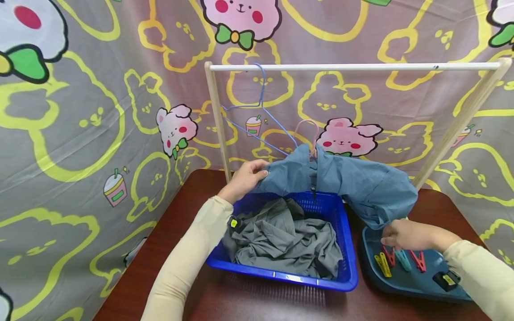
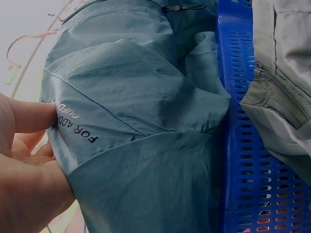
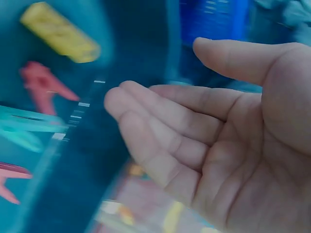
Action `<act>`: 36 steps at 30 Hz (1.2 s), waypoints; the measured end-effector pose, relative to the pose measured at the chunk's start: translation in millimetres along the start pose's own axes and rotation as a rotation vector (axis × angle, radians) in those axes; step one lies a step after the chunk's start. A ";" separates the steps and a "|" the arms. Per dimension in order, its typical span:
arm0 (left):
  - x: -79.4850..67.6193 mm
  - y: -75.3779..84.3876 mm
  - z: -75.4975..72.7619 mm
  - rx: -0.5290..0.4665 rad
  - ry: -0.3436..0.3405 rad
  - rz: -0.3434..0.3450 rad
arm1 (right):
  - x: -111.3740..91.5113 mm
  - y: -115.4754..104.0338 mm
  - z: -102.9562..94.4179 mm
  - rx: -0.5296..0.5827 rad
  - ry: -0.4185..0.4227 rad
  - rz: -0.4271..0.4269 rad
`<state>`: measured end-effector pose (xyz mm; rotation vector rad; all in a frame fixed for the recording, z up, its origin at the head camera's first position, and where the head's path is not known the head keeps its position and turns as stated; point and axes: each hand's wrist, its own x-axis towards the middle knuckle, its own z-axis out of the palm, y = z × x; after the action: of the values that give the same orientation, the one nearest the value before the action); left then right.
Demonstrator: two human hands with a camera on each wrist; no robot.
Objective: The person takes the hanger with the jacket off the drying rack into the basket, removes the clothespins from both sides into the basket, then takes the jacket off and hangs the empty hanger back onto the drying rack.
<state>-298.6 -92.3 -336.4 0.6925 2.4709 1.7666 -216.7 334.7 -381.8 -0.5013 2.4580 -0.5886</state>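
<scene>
A blue-grey jacket (image 1: 345, 171) hangs draped on a pink hanger (image 1: 308, 122), whose hook stands out above the collar, below the white rod. My left hand (image 1: 245, 178) pinches the jacket at its left shoulder. In the left wrist view the thumb lies on the cloth beside dark printed lettering (image 2: 80, 126), the other fingers partly hidden behind it. My right hand (image 1: 411, 234) is over the dark blue tray (image 1: 405, 285), empty, with its fingers loosely extended and thumb apart. Under it lie red, teal and yellow clothespins (image 1: 383, 265), blurred in the right wrist view.
A blue plastic basket (image 1: 349, 267) holds crumpled grey clothing (image 1: 281, 240) in front of the jacket. Behind stands a wooden-legged rack with a white rod (image 1: 361, 67). A blue hanger (image 1: 262, 98) hangs on the rod's left. Patterned cloth (image 1: 96, 133) surrounds the brown table (image 1: 176, 223).
</scene>
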 end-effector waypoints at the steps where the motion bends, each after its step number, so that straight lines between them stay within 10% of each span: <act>1: -0.2 0.1 -0.1 -0.002 0.002 -0.001 | -2.1 -4.9 -3.8 -0.022 0.020 -0.024; 6: -0.4 1.1 -0.4 -0.012 0.004 -0.011 | -16.9 -37.7 -24.3 -0.116 0.241 -0.202; 13: -2.3 4.1 -0.7 -0.055 0.005 -0.002 | -19.1 -77.5 -37.1 -0.262 0.962 -0.420; 16: -3.1 4.7 -0.9 -0.057 0.001 -0.001 | -9.9 -86.1 -42.3 -0.287 1.132 -0.446; 36: -8.0 11.4 -2.4 -0.115 -0.016 0.037 | 36.9 -96.6 -49.8 -0.282 1.043 -0.405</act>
<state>-288.2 -94.4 -327.1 0.7447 2.3384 1.8906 -253.6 251.9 -311.5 -1.0124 3.4881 -0.8041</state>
